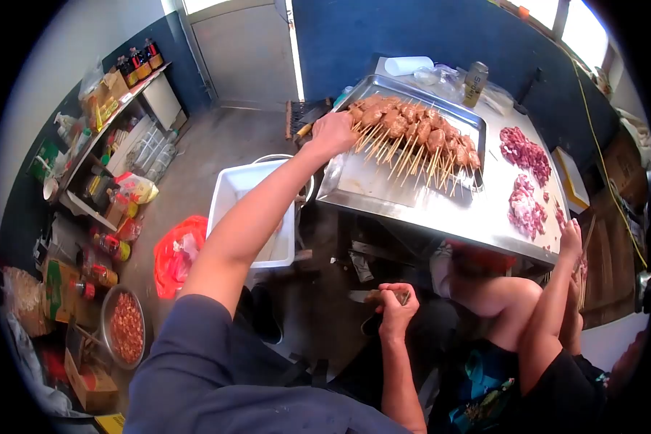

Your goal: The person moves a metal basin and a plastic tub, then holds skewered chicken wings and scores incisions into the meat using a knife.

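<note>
My left hand [334,134] is at the left end of a pile of meat skewers [412,130], its fingers closed around a skewer there; the fingertips are partly hidden. The pile lies in a shallow metal tray [472,124], meat toward the back and wooden sticks pointing forward. Low in front of the table, my right hand [398,307] is closed on the brown handle of a knife [360,296], with the blade pointing left. Raw meat pieces [524,155] lie in heaps on the metal table [441,224], right of the tray.
A co-worker's hand [571,240] is at the table's right corner, their knee beside my right arm. A white tub [289,246] and a red bag [168,257] stand left of the table. A bowl of food [126,327], bottles and shelves line the left wall. A can [475,83] stands behind the tray.
</note>
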The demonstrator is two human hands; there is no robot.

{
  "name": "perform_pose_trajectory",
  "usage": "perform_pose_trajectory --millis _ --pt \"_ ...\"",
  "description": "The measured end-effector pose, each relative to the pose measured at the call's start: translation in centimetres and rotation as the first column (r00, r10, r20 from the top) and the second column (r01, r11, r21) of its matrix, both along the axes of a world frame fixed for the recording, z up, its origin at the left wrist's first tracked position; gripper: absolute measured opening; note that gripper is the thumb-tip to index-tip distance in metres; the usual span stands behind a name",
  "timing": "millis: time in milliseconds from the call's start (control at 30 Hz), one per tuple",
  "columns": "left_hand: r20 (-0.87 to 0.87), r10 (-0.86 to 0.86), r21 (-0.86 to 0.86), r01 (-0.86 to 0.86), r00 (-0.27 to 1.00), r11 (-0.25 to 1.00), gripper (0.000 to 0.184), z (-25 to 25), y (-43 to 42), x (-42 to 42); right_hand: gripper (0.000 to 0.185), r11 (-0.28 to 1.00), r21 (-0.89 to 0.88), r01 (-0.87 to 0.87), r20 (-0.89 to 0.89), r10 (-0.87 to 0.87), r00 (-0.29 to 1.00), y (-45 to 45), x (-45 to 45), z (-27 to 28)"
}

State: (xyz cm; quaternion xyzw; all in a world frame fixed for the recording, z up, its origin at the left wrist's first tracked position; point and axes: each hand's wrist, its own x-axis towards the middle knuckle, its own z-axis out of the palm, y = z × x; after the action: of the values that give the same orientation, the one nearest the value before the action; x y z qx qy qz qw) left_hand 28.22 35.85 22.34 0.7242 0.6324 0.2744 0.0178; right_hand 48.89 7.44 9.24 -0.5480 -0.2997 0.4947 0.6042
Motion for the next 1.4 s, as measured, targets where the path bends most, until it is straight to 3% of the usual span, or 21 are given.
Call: perform_pose_trajectory --millis 167,233,267,367,400,500,533,633,767,800,833,933,967,1067,1167,1200,1400 --pt "0.021 0.016 -0.081 -0.014 1.0 0.997 0.023 0.6 1.8 0.2 0.007 1.0 0.015 -0.014 -0.005 0.014 1.0 0.0 0.1 -0.5" --pt "0.354 -0.009 -0.173 0.075 0.935 0.982 0.018 1.3 2.0 0.5 0.007 1.0 0.009 -0.019 -0.015 0.019 1.0 -0.1 -0.1 -0.5" --pt "0.606 0.031 -0.257 0.159 0.795 0.953 0.016 0.2 4.1 0.5 0.007 1.0 0.009 -0.025 -0.019 0.025 0.999 -0.1 -0.1 -0.5" --pt "0.551 0.034 -0.333 0.182 0.834 0.925 0.014 0.9 4.3 1.2 0.007 0.999 -0.011 -0.044 -0.016 0.043 0.999 -0.1 -0.1 -0.2" --pt "0.652 -0.017 -0.326 0.301 0.758 0.896 0.02 1.0 3.6 1.3 0.007 0.999 -0.013 -0.044 -0.017 0.044 0.999 -0.1 0.0 -0.2" --pt "0.656 0.066 -0.356 0.231 0.752 0.905 0.028 2.0 2.7 2.7 0.008 0.999 0.005 -0.038 -0.06 0.038 0.997 -0.2 0.0 -0.3" --pt "0.524 0.098 -0.393 0.138 0.846 0.909 0.037 2.2 3.0 2.8 0.009 1.0 0.013 -0.027 -0.079 0.028 0.997 -0.2 0.0 -0.3" --pt "0.448 0.037 -0.384 0.155 0.893 0.91 0.039 1.6 2.5 3.7 0.009 1.0 0.015 -0.026 -0.083 0.027 0.996 -0.3 0.0 -0.3" --pt "0.301 0.085 -0.457 0.065 0.95 0.887 0.029 2.1 2.2 4.8 0.01 1.0 0.014 -0.021 -0.087 0.022 0.996 -0.2 0.1 -0.3" --pt "0.47 0.074 -0.438 0.16 0.88 0.884 0.023 1.6 2.4 4.8 0.01 1.0 0.013 -0.017 -0.089 0.018 0.996 -0.3 0.1 -0.3" --pt "0.468 0.072 -0.439 0.162 0.881 0.884 0.023 1.6 3.0 4.6 0.01 1.0 0.01 -0.022 -0.089 0.023 0.996 -0.3 0.2 -0.4" --pt "0.662 0.304 -0.59 0.226 0.685 0.775 0.017 2.7 3.8 3.7 0.011 1.0 0.006 -0.027 -0.087 0.028 0.996 -0.3 0.3 -0.6" --pt "0.661 0.305 -0.591 0.225 0.685 0.775 0.017 3.2 4.0 3.6 0.011 1.0 0.006 -0.03 -0.084 0.03 0.996 -0.2 0.2 -0.6" --pt "0.45 0.164 -0.513 0.104 0.878 0.852 0.024 4.1 5.4 3.0 0.011 0.999 0.002 -0.045 -0.087 0.045 0.995 -0.2 0.2 -0.6" --pt "0.464 0.228 -0.621 0.131 0.856 0.772 0.017 4.7 4.6 3.6 0.011 0.999 0.001 -0.052 -0.089 0.052 0.995 -0.2 0.2 -0.4" --pt "0.551 0.206 -0.582 0.196 0.808 0.789 0.017 4.4 3.9 3.7 0.011 0.999 0.001 -0.049 -0.092 0.049 0.995 -0.2 0.2 -0.3" --pt "0.559 0.21 -0.559 0.178 0.802 0.81 0.025 3.8 2.4 5.5 0.009 0.996 -0.017 -0.086 -0.069 0.084 0.994 -0.5 0.4 -0.3"
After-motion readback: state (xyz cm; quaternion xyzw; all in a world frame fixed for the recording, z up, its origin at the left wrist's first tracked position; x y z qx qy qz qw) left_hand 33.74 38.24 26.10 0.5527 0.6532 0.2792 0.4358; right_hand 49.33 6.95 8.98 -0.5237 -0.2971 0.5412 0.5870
